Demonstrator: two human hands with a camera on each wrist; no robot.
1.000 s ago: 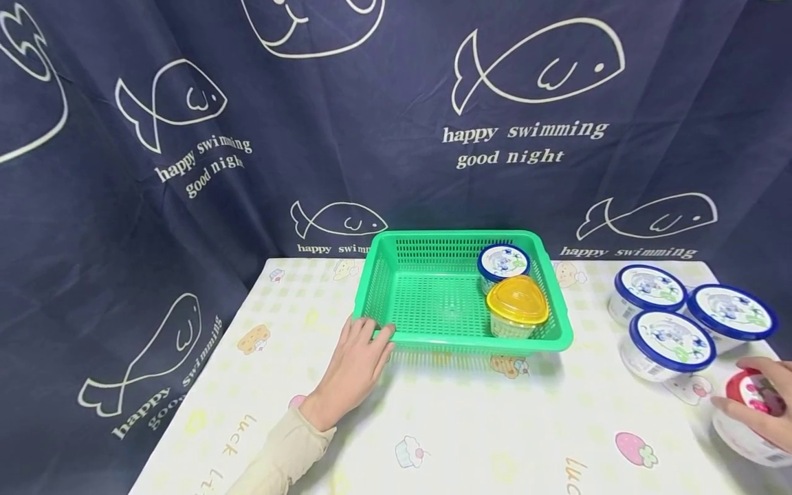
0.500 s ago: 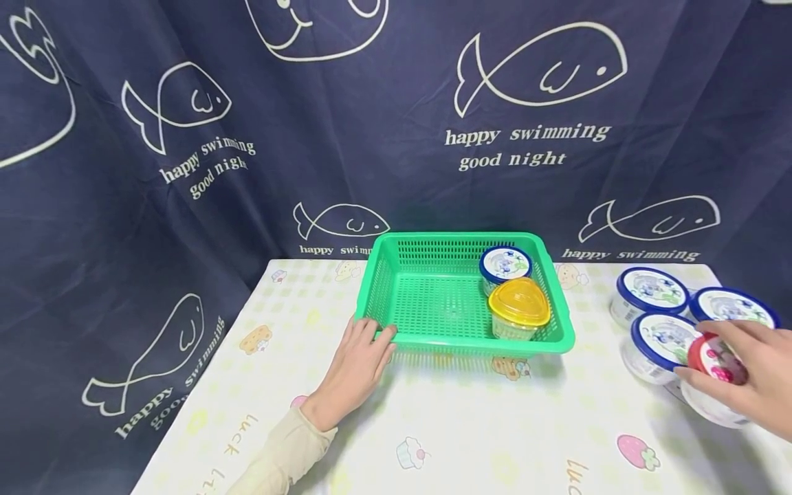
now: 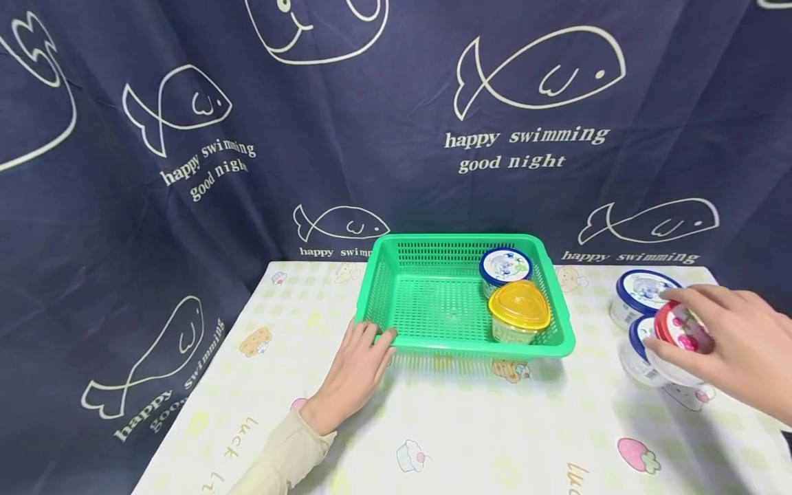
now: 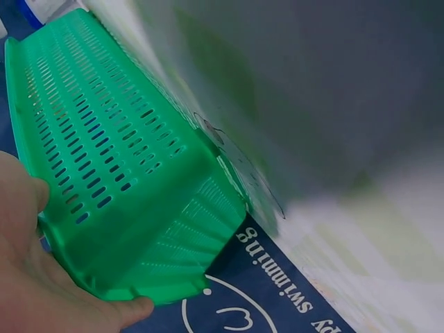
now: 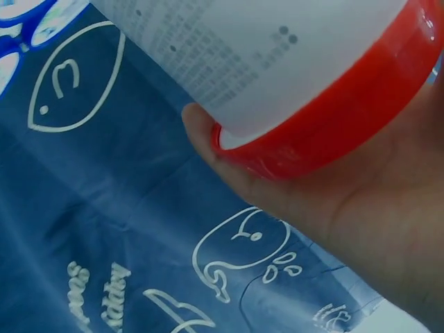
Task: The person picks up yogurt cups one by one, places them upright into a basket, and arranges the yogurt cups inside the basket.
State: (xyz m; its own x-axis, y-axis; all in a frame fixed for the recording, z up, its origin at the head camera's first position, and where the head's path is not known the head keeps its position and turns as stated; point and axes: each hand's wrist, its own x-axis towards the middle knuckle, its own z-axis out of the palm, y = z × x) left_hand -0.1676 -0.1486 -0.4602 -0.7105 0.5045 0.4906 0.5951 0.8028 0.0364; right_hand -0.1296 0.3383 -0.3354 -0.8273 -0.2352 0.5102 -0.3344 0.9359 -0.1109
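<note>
My left hand (image 3: 349, 375) grips the near-left rim of a green plastic basket (image 3: 458, 345). In the left wrist view, my thumb and fingers lie on either side of that rim. A blue-lidded tub (image 3: 506, 266) and a yellow-lidded tub (image 3: 520, 306) stand at the basket's right end. My right hand (image 3: 736, 344) holds a red-lidded plastic tub (image 3: 687, 331) by its lid, over the table at the right. Printed text shows on the tub's white side in the right wrist view, above its red lid rim (image 5: 326, 139).
Behind the held tub stand blue-lidded tubs (image 3: 646, 289), partly covered by it and my hand; a third one is hidden. A patterned white cloth (image 3: 482, 426) covers the table. A navy curtain (image 3: 371, 137) with fish drawings hangs behind the back edge.
My right hand has carried the red-lidded tub up and to the left, from the table's right edge to in front of the blue-lidded tubs. The left hand and basket stay put.
</note>
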